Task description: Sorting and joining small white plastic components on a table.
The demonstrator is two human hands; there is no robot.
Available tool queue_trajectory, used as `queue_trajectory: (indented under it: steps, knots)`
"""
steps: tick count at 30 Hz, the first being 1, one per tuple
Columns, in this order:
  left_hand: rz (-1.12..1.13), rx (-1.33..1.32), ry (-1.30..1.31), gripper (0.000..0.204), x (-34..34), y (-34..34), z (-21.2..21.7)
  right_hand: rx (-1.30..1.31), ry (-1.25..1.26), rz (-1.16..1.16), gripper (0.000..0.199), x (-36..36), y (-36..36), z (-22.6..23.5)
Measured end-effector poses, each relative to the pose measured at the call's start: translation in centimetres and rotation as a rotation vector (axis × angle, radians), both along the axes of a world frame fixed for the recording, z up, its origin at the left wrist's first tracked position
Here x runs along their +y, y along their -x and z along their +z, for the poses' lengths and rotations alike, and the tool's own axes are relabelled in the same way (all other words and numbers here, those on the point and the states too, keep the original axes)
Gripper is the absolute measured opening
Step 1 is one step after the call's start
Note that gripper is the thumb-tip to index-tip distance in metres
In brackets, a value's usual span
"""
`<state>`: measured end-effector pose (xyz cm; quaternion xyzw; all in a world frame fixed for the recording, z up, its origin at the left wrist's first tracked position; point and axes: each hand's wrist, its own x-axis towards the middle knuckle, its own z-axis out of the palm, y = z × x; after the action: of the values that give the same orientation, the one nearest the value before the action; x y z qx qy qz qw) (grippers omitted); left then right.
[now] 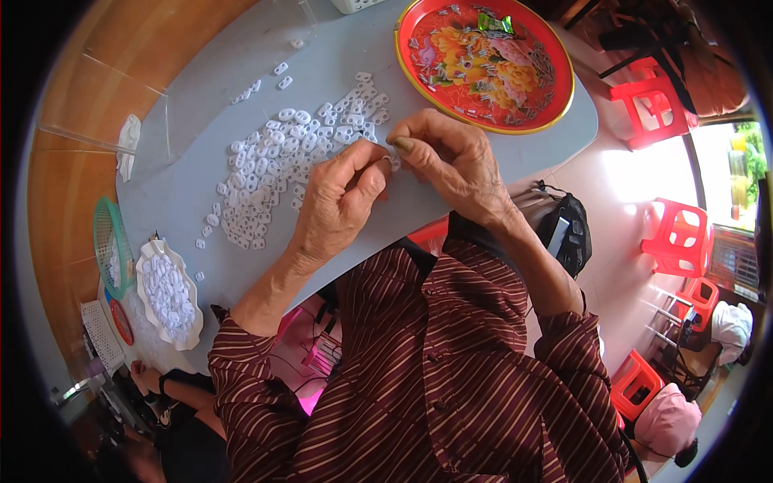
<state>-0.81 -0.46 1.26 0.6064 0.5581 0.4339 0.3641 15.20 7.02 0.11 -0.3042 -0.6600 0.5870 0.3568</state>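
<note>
Both hands meet over the grey-blue table (322,68), beside a spread of small white plastic pieces with holes (274,153). My left hand (342,197) is closed in a pinch on one such white piece (394,162), mostly hidden by the fingers. Thumb and forefinger of my right hand (451,161) are pressed together right at that piece; whatever they grip is too small to make out. Just beyond the right hand lies a round red flowered tray (439,101) with a gold rim, strewn with small silvery metal bits (547,72).
A white scalloped dish (149,282) heaped with white pieces and a green basket (102,233) stand at the left. Another person's hand (145,377) shows at lower left. Red stools (676,237) and a black bag (568,233) are on the right.
</note>
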Motion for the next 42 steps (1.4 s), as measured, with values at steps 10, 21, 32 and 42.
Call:
queue_trajectory:
  steps: [10, 21, 32, 42]
  knots:
    - [-0.035, -0.130, -0.004, 0.014, -0.1, 0.1, -0.8, -0.170, -0.163, -0.044, 0.015, -0.3, 0.3, 0.1]
    - [0.001, -0.209, 0.040, 0.016, 0.2, 0.5, -1.5, 0.033, 0.137, 0.004, 0.012, -0.1, 0.3, 0.2]
    - [0.012, -0.232, -0.012, 0.016, -0.1, 0.0, -2.0, -0.142, -0.071, -0.031, 0.014, -0.5, 0.4, 0.2]
    - [0.066, -0.339, -0.044, 0.017, 0.0, -0.6, -1.6, 0.095, 0.086, 0.036, 0.012, -0.8, 0.1, 0.0]
